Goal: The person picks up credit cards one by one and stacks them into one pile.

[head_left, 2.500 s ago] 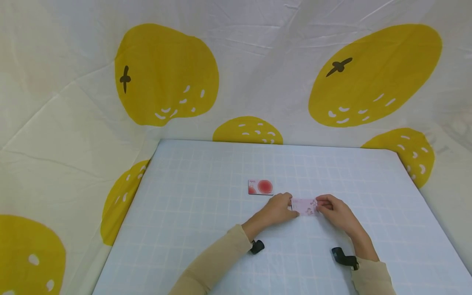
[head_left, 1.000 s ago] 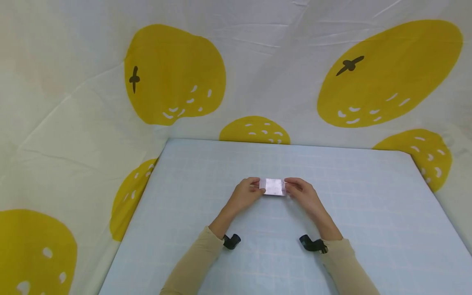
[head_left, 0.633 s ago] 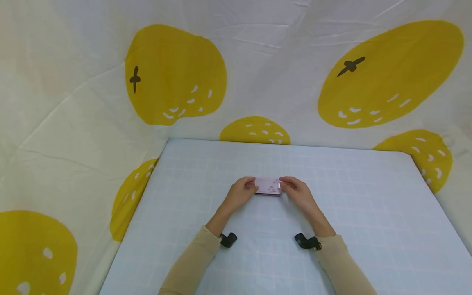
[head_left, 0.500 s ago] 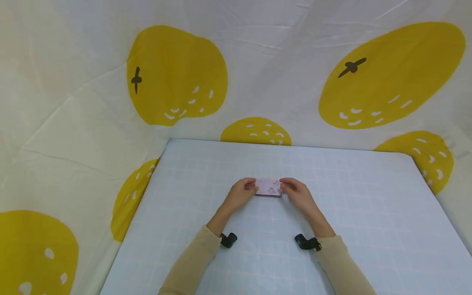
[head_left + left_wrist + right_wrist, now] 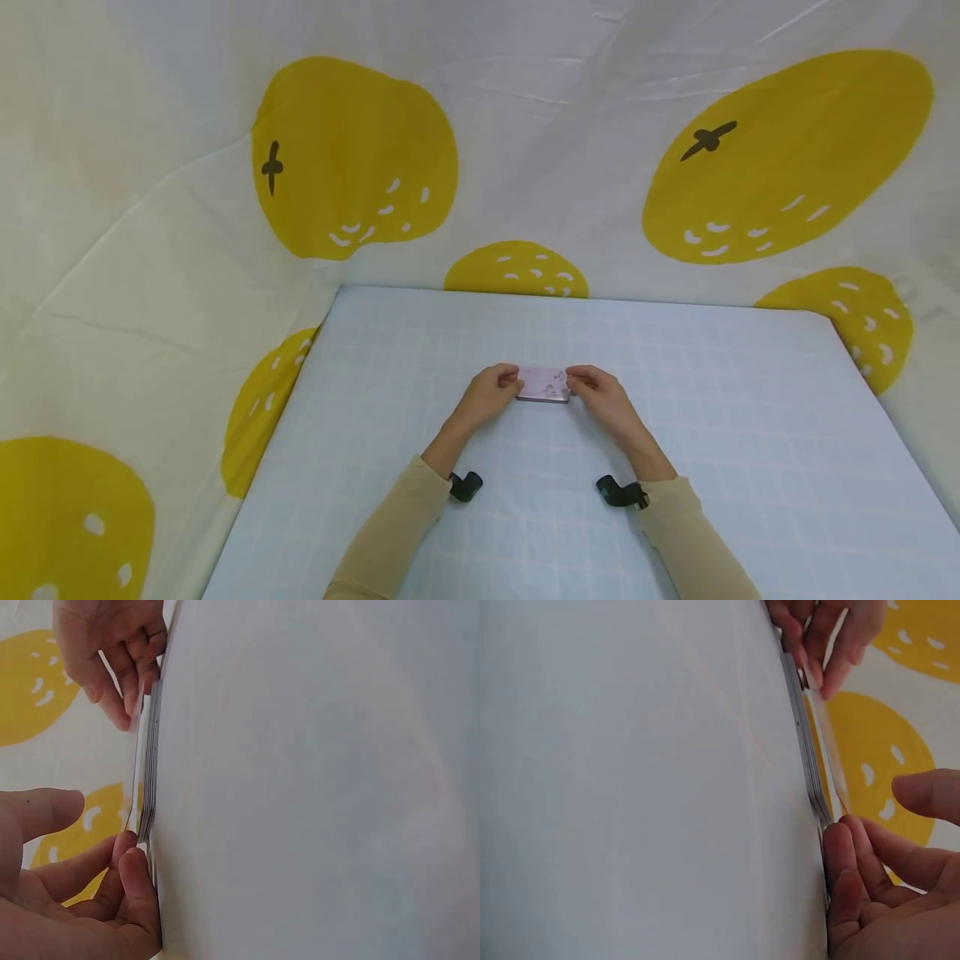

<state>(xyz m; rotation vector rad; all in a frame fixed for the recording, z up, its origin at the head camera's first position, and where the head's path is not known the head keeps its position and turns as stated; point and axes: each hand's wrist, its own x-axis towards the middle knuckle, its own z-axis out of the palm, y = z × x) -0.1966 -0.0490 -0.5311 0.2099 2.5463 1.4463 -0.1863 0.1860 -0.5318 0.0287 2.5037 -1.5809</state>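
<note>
A thin pale pink card (image 5: 543,383) with small printed figures is held flat between both hands. My left hand (image 5: 486,397) pinches its left end, and the right hand (image 5: 606,402) pinches the right end. Seen edge-on in the left wrist view, the card (image 5: 135,780) lies just above a low stack (image 5: 152,765) of several thin, grey-edged layers on the table. In the right wrist view a narrow gap shows between the card (image 5: 831,754) and the stack (image 5: 807,750). The stack's top face is hidden under the card.
A pale blue checked cloth (image 5: 712,433) covers the table. Behind and beside it hangs a white sheet (image 5: 540,150) printed with yellow fruit. Each wrist wears a small black camera, the left camera (image 5: 467,487) and the right camera (image 5: 621,492).
Both hands have carried the pink card left and slightly away, from beside the red-and-white printed stack to over it, covering it. Over the last half second the hands barely move.
</note>
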